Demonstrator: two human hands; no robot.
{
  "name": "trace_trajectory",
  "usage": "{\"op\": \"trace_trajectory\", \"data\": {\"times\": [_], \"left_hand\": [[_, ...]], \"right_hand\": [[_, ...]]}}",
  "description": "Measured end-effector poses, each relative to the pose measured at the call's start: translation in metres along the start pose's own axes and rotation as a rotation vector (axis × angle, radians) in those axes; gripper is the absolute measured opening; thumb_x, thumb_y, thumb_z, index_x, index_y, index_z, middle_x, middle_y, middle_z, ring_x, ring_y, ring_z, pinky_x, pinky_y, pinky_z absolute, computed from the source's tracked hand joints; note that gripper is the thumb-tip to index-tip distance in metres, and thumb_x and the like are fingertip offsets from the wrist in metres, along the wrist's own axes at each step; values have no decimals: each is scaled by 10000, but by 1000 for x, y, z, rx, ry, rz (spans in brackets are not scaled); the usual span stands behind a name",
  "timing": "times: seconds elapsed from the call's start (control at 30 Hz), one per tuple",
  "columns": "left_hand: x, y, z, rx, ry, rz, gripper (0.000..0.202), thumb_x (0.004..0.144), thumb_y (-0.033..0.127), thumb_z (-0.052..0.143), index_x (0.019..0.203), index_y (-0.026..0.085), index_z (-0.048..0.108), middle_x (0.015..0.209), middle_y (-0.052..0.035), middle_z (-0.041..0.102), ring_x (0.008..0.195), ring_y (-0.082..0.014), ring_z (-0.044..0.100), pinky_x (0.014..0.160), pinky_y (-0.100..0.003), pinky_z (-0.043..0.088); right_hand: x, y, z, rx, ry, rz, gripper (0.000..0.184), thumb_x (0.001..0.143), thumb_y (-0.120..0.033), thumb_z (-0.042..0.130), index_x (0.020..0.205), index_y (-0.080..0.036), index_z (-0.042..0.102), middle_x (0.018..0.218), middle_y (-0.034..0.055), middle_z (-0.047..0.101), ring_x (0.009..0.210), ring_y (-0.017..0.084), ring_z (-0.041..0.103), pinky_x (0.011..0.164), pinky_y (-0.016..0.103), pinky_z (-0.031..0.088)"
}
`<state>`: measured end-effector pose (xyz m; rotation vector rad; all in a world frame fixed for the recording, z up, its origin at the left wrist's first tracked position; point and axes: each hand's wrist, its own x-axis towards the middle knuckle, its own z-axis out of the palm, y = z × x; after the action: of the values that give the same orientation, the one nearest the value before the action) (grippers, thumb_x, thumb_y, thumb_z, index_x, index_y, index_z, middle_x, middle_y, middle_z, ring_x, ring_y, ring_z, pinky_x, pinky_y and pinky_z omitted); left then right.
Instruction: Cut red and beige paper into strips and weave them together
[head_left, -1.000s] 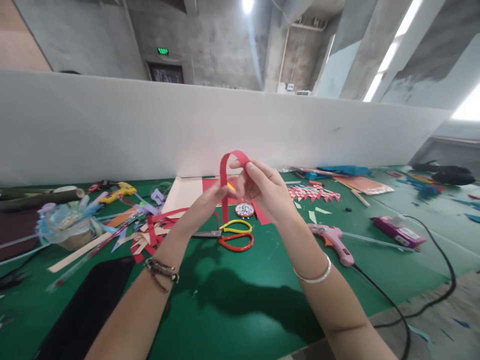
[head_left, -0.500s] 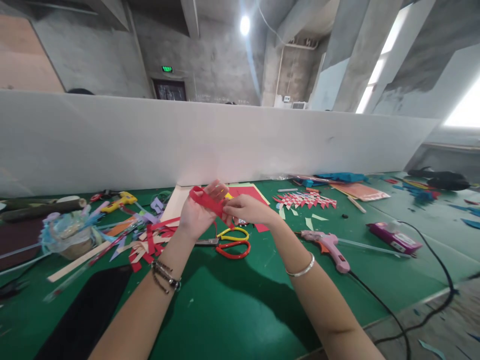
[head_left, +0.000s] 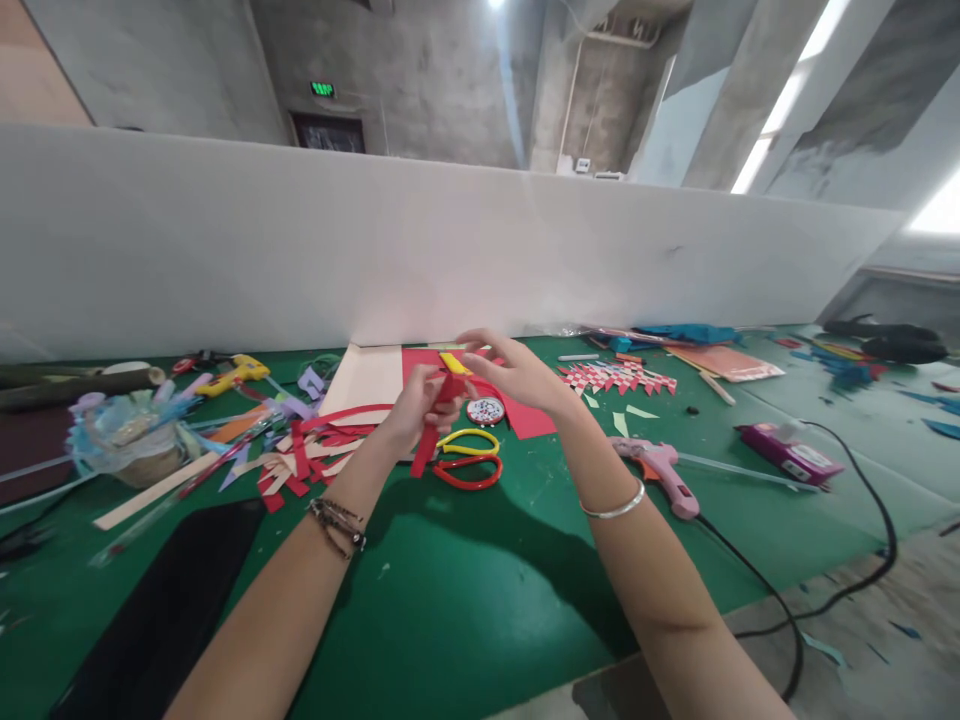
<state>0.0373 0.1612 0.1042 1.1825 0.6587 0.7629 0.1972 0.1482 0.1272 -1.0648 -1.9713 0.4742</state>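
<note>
- Left hand (head_left: pixel 415 405) pinches one red paper strip (head_left: pixel 426 445); right hand (head_left: pixel 521 378) spread beside it.
- Green tabletop (head_left: pixel 465 600) bare toward near edge.
- One pink glue gun (head_left: pixel 660 475), one yellow glue gun (head_left: pixel 234 375).

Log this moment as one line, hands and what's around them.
left hand: grips red paper strip | right hand: at strip's top, grip unclear | nearby: scissors, pink glue gun, green table

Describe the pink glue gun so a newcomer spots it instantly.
On the green table, look right of the scissors. The glue gun lies flat there, trailing a black cord. It is pink, unlike the yellow glue gun far left.
</note>
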Motion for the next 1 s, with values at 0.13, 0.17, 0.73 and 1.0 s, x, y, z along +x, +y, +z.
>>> {"op": "trace_trajectory", "data": {"times": [0.13, 0.17, 0.73, 1.0], "left_hand": [[2, -5, 3, 49, -127, -61, 596, 798, 644, 142, 572, 178, 437, 505, 63, 221, 365, -56, 161, 341, -198, 195], [2, -5, 4, 41, -154, -66, 609, 782, 677, 137, 571, 182, 423, 513, 62, 233, 371, -56, 163, 347, -201, 209], [-64, -51, -17, 750, 26, -55, 332, 821, 460, 400, 746, 178, 559, 516, 50, 456, 373, -85, 385, 406, -201, 279], [-84, -75, -14, 956, -101, 30, 313, 828, 356, 412, 675, 195, 633, 611, -8, 598, 561, -151, 514, 514, -216, 314]], "right_hand": [[0, -4, 4, -67, -143, -38, 172, 792, -257, 511, 855, -137, 617, 801, 29, 619, 631, 86, 491, 614, 229, 382], [0, -4, 5, -93, -137, -33, 144, 787, -234, 510, 781, -134, 614, 732, 14, 606, 598, 80, 470, 590, 224, 366], [-46, 15, 27, -69, -27, 105, 173, 831, -298, 481, 801, -154, 572, 618, -16, 516, 526, 84, 409, 517, 205, 334], [-95, 6, 56, -271, -445, -165, 269, 834, -394, 503, 999, -201, 592, 975, 83, 616, 970, 195, 531, 964, 399, 267]]}}
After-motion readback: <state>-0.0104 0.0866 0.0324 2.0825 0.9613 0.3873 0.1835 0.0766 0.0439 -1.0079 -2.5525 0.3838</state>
